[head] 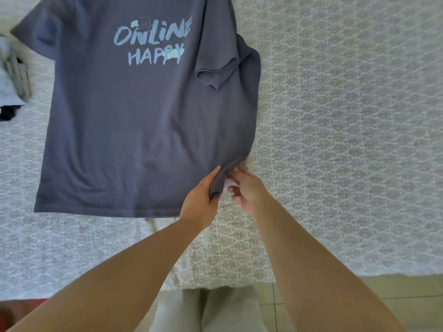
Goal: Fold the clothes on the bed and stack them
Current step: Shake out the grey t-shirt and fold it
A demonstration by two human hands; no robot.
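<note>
A slate-blue T-shirt (134,121) with pale lettering "ONLINE HAPPY" lies spread flat on the bed (335,116), print side up. Its right sleeve is flipped inward over the body, and the right side bulges outward. My left hand (202,197) grips the shirt's lower right hem corner, bunching the cloth between thumb and fingers. My right hand (242,189) is right beside it, fingers loosely curled at the same corner; whether it holds cloth I cannot tell.
The bed has a white cover with a grey lattice pattern. A pile of other clothes (12,80), grey, light blue and black, lies at the left edge. The bed's near edge and a tiled floor (395,303) show at the bottom right.
</note>
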